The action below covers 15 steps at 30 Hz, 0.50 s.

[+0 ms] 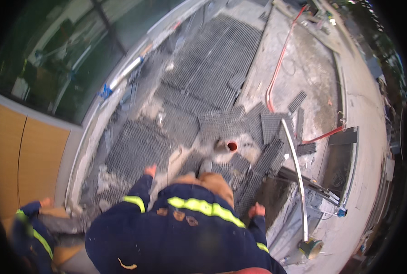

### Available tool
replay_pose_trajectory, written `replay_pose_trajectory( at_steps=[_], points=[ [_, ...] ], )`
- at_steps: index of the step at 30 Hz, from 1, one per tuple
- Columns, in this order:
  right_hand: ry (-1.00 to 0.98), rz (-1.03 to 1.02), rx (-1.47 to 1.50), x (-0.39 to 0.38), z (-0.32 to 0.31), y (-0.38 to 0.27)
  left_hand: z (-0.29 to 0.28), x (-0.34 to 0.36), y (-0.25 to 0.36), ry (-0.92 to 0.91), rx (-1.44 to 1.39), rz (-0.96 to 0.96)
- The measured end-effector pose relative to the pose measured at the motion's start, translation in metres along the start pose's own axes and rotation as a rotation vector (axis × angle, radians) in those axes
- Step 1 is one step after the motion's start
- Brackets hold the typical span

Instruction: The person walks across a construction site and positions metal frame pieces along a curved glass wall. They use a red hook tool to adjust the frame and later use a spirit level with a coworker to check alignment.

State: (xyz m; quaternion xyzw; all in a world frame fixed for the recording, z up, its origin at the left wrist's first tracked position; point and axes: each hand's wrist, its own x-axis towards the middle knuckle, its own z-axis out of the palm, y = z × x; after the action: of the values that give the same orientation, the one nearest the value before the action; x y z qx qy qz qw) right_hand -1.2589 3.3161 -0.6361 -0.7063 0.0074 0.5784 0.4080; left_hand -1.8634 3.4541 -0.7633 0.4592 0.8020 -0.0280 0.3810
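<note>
My left hand [151, 171] hangs beside my body, near a dark ribbed mat panel [138, 150] on the ground; a finger stands apart and no held thing shows. On the other side, my right hand [257, 210] is low beside my dark blue jacket, close to the edge of a sunken pit [270, 197]. It looks small and blurred, so its fingers cannot be made out, and I see nothing in it. Just ahead of my feet, a short upright pipe [232, 146] with an orange-red mouth rises from the rubble among broken mat pieces [221, 122].
Large ribbed mats [212, 57] cover the ground ahead. A red hose [276, 75] crosses the concrete. At the right, a white pipe [296, 173] leans by metal channels [310, 185] and a open trench [340, 160]. Glass panes [80, 50] stand left, above another striped sleeve [41, 242].
</note>
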Motion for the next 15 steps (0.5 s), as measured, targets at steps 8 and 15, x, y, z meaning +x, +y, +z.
replay_pose_trajectory(
  at_steps=[8,15],
  points=[
    [-0.018,0.085,-0.010,0.089,0.096,-0.066,-0.107,-0.013,0.128,0.188,-0.789,-0.083],
    [-0.014,0.037,-0.286,0.162,0.168,-0.130,-0.088,0.016,0.043,0.360,0.469,0.278]
  ],
)
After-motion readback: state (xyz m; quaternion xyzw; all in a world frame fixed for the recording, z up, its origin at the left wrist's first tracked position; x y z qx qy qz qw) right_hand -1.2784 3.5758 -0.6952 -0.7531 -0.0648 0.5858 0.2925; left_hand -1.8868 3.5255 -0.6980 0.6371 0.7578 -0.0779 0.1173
